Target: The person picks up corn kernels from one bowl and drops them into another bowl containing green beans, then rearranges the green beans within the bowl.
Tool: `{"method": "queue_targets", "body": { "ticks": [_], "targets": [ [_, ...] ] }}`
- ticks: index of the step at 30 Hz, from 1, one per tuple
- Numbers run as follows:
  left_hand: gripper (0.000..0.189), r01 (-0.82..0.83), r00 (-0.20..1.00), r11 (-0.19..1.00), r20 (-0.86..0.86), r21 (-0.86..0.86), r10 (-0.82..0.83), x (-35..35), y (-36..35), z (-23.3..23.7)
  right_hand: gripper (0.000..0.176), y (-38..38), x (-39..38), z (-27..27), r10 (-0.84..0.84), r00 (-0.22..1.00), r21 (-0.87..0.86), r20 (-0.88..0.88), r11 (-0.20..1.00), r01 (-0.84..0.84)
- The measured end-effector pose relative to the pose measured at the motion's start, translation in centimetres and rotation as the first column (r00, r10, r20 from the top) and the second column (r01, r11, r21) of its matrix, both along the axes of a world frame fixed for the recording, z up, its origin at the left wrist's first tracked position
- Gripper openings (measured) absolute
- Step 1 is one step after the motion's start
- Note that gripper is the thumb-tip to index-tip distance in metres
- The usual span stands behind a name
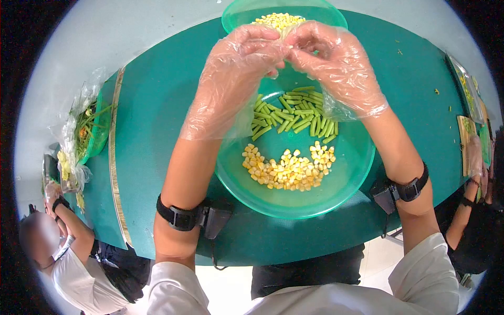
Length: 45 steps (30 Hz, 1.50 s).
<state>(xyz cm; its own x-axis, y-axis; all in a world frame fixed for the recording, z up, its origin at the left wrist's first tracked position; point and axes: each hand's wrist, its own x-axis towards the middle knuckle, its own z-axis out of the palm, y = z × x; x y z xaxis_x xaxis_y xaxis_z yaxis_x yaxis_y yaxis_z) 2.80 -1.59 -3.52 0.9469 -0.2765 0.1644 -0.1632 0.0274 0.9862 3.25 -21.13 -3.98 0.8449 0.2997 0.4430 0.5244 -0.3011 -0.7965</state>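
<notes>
One teal table (pixel 157 131) takes up most of the frame, curving from the left edge to the right. At its near edge, in the centre, stands a big translucent green bowl (pixel 357 173). Above the far rim of that bowl the left hand (pixel 231 79) and the right hand (pixel 336 65) meet, both in loose clear plastic gloves. Each has its fingers bunched together, and the fingertips of the two touch at the upper middle of the frame. Whatever they pinch is too small and too veiled by the gloves to make out. A smaller green bowl (pixel 231 18) sits just behind the hands at the top edge, with yellow corn (pixel 278 20) in it. In the big bowl, cut green beans (pixel 299 113) lie in the far half, and a patch of loose corn kernels (pixel 291 170) lies nearer. At far left a clear bag of vegetables (pixel 79 131) sits before another person (pixel 73 262). Black straps (pixel 181 216) circle both forearms
</notes>
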Motion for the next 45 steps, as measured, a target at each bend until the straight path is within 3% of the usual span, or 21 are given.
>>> {"method": "queue_targets", "body": {
  "ticks": [4,7,16,19,25,28,31,34,36,43,45],
  "targets": [
    [0.034,0.006,1.0,0.999,-0.007,0.032,-0.006,-0.1,-0.1,0.3,0.011,-0.2,0.1,0.2,0.031,0.999,0.054,0.013,0.998,-0.032],
    [0.031,0.009,1.0,0.998,-0.018,0.054,-0.008,-0.1,-0.1,0.7,0.013,-0.1,0.0,0.3,-0.065,0.998,0.034,0.001,0.997,0.065],
    [0.024,-0.022,1.0,1.0,0.021,0.019,0.022,0.3,0.1,0.2,0.014,-0.4,0.4,0.0,-0.029,0.999,0.086,-0.038,0.996,0.032],
    [0.024,-0.042,0.999,0.999,0.019,0.005,0.042,0.3,0.1,0.1,0.015,-0.1,0.0,0.1,-0.081,0.997,0.007,-0.001,0.997,0.081],
    [0.026,-0.047,0.999,0.999,0.016,0.013,0.047,0.3,0.1,0.2,0.016,-0.2,0.5,-0.3,-0.027,0.998,0.051,0.051,0.998,0.025],
    [0.027,-0.063,0.998,0.997,0.007,0.033,0.063,0.1,-0.1,0.5,0.016,-0.2,0.1,0.3,-0.028,0.996,0.079,-0.087,0.996,0.035],
    [0.028,-0.09,0.996,0.994,0.008,0.062,0.089,-0.1,-0.3,0.7,0.017,-0.3,0.5,-0.2,-0.095,0.991,0.115,-0.089,0.988,0.105],
    [0.027,-0.109,0.994,0.994,0.017,0.029,0.109,-0.2,-0.4,0.8,0.019,-0.1,0.2,0.3,-0.229,0.947,0.155,-0.226,0.951,0.267],
    [0.024,-0.134,0.991,0.991,0.012,-0.032,0.134,-0.2,-0.6,0.8,0.02,-0.6,0.6,0.0,-0.217,0.941,0.185,-0.259,0.945,0.269],
    [0.024,-0.149,0.989,0.989,0.011,0.016,0.149,-0.3,-0.7,1.0,0.021,-0.7,0.8,-0.1,-0.293,0.909,0.228,-0.298,0.902,0.365],
    [0.025,-0.156,0.988,0.988,0.012,0.021,0.155,-0.2,-0.8,0.9,0.019,-0.8,0.2,0.7,-0.207,0.911,0.298,-0.357,0.899,0.321]
  ]
}}
